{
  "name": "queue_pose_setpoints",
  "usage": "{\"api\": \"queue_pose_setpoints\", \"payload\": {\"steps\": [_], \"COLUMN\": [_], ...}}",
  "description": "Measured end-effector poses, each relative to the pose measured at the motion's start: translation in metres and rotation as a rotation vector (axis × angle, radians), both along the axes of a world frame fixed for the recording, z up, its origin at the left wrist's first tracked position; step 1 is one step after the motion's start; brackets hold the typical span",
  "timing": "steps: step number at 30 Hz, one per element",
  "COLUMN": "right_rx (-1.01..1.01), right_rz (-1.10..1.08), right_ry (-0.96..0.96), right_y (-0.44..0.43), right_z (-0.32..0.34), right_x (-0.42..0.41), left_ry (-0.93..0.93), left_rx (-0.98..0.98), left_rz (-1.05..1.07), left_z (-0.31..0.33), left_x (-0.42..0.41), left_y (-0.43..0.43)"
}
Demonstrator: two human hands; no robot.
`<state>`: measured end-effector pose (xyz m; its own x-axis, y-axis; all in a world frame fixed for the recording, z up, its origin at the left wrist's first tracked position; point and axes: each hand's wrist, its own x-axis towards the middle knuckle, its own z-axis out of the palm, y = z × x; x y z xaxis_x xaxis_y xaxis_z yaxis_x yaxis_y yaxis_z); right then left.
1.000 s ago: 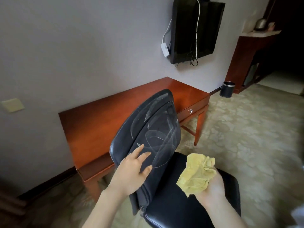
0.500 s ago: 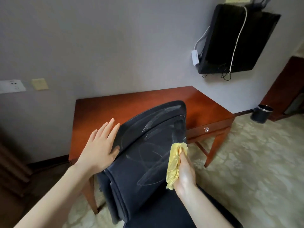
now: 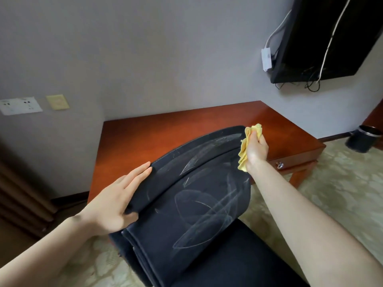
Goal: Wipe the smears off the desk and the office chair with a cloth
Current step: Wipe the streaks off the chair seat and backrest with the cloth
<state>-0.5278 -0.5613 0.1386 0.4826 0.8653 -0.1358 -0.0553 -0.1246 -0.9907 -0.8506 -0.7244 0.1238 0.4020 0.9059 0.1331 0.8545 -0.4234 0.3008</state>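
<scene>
Wooden desk (image 3: 165, 137), patterned carpet (image 3: 342, 183), cloth (image 3: 243, 151) on chair (image 3: 196, 214)

A second ago the right hand (image 3: 256, 149) holds the bunched yellow cloth (image 3: 243, 154) clear above the seat (image 3: 248, 255). Half a second later it presses the cloth to the middle of the backrest (image 3: 196, 204), and now it has it up at the backrest's top right corner. The left hand (image 3: 116, 204) has left the front face and lies flat along the left edge (fingers straight). The view has drawn closer to the chair.
</scene>
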Motion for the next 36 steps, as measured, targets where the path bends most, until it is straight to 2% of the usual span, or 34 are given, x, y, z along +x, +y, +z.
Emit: {"api": "queue_pose_setpoints", "payload": {"steps": [5, 7, 14, 20, 25, 28, 29, 31, 36], "right_rx": [-0.107, -0.079, 0.152, 0.454, 0.891, 1.035, 1.039, 0.970, 0.553], "right_rz": [0.014, 0.012, 0.032, 0.184, 0.500, 0.539, 0.536, 0.515, 0.390], "right_ry": [-0.078, -0.122, -0.411, -0.576, -1.008, -1.369, -1.464, -1.520, -1.363], "right_y": [0.027, 0.026, -0.013, -0.064, -0.081, -0.057, -0.047, -0.025, 0.018], "right_z": [-0.019, -0.032, -0.066, -0.077, -0.091, -0.086, -0.083, -0.075, -0.062], "right_x": [-0.017, -0.041, -0.098, -0.140, -0.142, -0.114, -0.103, -0.082, -0.038], "left_ry": [0.031, 0.008, -0.001, 0.019, -0.045, -0.030, -0.012, 0.012, 0.026], "left_rx": [-0.015, -0.014, 0.032, 0.109, 0.150, 0.144, 0.147, 0.142, 0.133], "left_rz": [-0.044, -0.043, 0.005, 0.028, 0.046, 0.071, 0.070, 0.074, 0.091], "left_z": [0.002, 0.002, 0.001, 0.003, -0.003, -0.005, -0.005, -0.004, -0.004], "left_x": [0.001, 0.003, 0.003, 0.005, 0.006, 0.005, 0.005, 0.006, 0.008], "left_y": [0.012, 0.015, 0.019, 0.015, 0.013, 0.012, 0.012, 0.013, 0.012]}}
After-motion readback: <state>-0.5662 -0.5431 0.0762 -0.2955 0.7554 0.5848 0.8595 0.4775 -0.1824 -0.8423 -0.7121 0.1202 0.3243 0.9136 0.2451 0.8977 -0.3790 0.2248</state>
